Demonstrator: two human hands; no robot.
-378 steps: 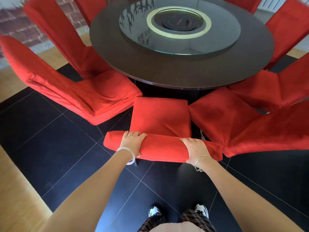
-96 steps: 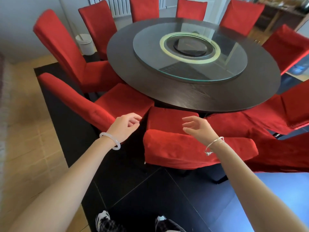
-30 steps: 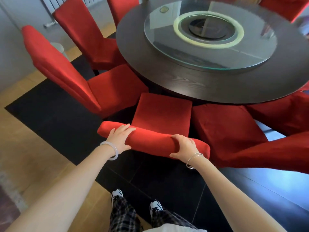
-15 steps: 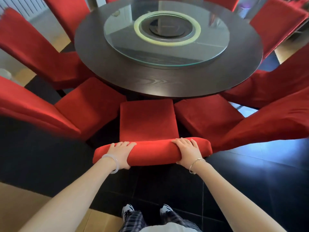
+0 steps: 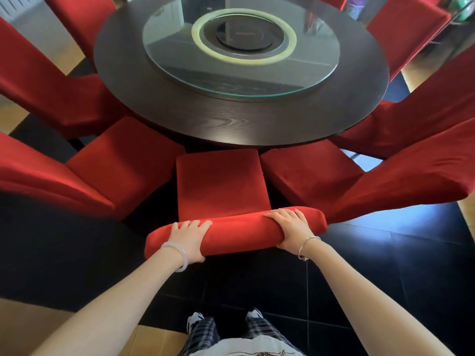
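Note:
A red-covered chair (image 5: 221,186) stands right in front of me, its seat pointing at the round dark table (image 5: 241,119). My left hand (image 5: 189,237) grips the top of the chair's backrest near its left end, fingers over the front and thumb behind. My right hand (image 5: 293,231) grips the same backrest top near its right end. The front edge of the seat lies just under the table's rim.
More red chairs crowd both sides: one close on the left (image 5: 120,163), one close on the right (image 5: 308,170), others further round. A glass turntable (image 5: 241,47) sits on the table. Black floor tiles (image 5: 398,265) lie underfoot, wooden flooring (image 5: 15,319) at lower left.
Both hands keep their grip on the backrest. The seat has slid a little closer to the table, and the view has shifted so the table sits more centred.

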